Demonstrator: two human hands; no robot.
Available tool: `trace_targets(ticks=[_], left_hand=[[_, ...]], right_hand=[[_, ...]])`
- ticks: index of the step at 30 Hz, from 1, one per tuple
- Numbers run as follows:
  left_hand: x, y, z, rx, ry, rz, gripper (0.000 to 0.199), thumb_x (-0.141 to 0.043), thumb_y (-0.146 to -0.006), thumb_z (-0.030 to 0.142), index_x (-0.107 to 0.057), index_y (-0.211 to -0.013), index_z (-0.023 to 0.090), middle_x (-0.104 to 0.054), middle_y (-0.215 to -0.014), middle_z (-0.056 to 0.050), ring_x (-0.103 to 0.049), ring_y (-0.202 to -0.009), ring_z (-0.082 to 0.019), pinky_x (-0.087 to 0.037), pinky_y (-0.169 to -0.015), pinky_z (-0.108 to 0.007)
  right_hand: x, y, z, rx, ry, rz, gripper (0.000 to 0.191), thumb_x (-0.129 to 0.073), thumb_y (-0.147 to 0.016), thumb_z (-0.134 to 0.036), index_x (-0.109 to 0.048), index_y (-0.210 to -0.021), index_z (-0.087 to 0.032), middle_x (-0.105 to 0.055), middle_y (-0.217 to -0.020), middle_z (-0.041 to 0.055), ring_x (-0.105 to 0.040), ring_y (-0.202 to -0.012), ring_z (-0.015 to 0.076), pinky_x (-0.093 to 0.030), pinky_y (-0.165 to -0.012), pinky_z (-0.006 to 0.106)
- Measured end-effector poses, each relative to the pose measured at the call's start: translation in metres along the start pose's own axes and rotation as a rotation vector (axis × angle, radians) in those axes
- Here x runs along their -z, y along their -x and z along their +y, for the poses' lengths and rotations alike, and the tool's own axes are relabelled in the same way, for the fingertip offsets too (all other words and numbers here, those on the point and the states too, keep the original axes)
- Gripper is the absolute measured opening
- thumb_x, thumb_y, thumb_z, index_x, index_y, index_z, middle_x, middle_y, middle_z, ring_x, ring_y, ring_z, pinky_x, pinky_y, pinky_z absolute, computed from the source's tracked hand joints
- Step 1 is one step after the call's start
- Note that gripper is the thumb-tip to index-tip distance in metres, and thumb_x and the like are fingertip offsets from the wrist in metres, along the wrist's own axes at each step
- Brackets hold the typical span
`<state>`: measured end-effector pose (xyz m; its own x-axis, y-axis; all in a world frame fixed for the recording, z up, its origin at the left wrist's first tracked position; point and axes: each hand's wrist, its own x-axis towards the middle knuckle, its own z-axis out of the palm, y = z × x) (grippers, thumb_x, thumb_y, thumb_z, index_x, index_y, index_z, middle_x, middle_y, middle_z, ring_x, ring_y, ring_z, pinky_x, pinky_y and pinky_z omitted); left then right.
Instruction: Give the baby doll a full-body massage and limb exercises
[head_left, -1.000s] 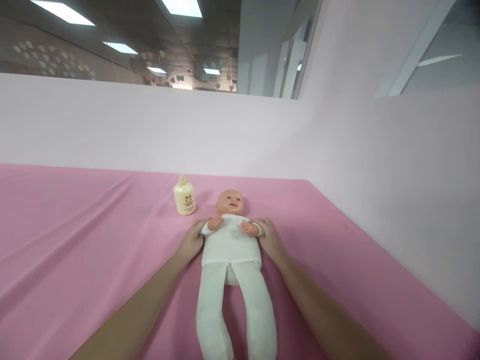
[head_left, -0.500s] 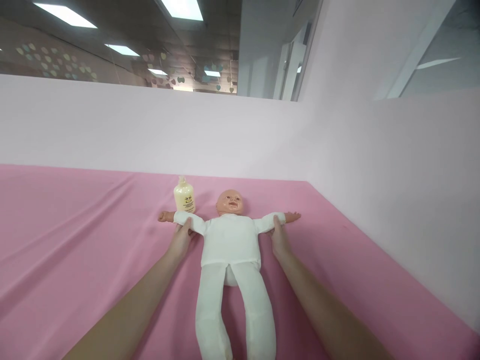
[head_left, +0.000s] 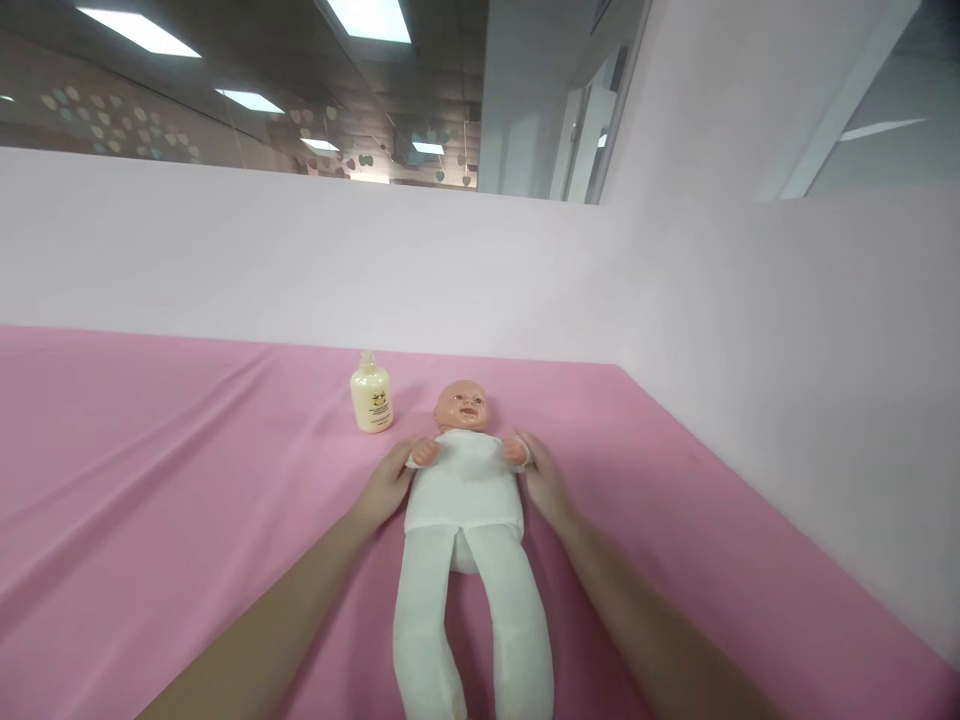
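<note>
A baby doll (head_left: 463, 490) with a white cloth body lies on its back on the pink sheet, its head toward the wall and its legs toward me. Its two arms are folded in, so both small hands rest near the chest. My left hand (head_left: 391, 478) is closed around the doll's arm on the left side, close to the wrist. On the other side, my right hand (head_left: 544, 478) holds the opposite arm the same way. The doll's forearms are mostly hidden by my fingers.
A pale yellow pump bottle (head_left: 372, 397) stands upright left of the doll's head. The pink sheet (head_left: 187, 480) has creases on the left. A white wall (head_left: 337, 260) rises behind, and another wall (head_left: 810, 380) borders the right side, with glass panes above.
The doll's arms have come from stretched out sideways to folded in over its chest. Both my hands moved inward with them, still holding on.
</note>
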<state>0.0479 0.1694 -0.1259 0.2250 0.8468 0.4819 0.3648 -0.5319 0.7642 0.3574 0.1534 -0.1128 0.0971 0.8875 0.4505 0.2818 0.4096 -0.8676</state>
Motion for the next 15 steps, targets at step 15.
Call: trace_targets(ticks=[15], left_hand=[[-0.001,-0.003,-0.008,0.273,0.247,0.143,0.052,-0.057,-0.095,0.047,-0.046,-0.138,0.021,-0.059,-0.139,-0.013,-0.053,-0.132,-0.030,-0.040,-0.115,-0.050]], right_hand=[[0.001,-0.004,0.010,-0.188,-0.225,0.038,0.051,-0.057,-0.082,-0.035,-0.060,-0.131,-0.024,-0.068,-0.131,0.0076,-0.060,-0.125,0.0299,-0.043,-0.113,0.051]])
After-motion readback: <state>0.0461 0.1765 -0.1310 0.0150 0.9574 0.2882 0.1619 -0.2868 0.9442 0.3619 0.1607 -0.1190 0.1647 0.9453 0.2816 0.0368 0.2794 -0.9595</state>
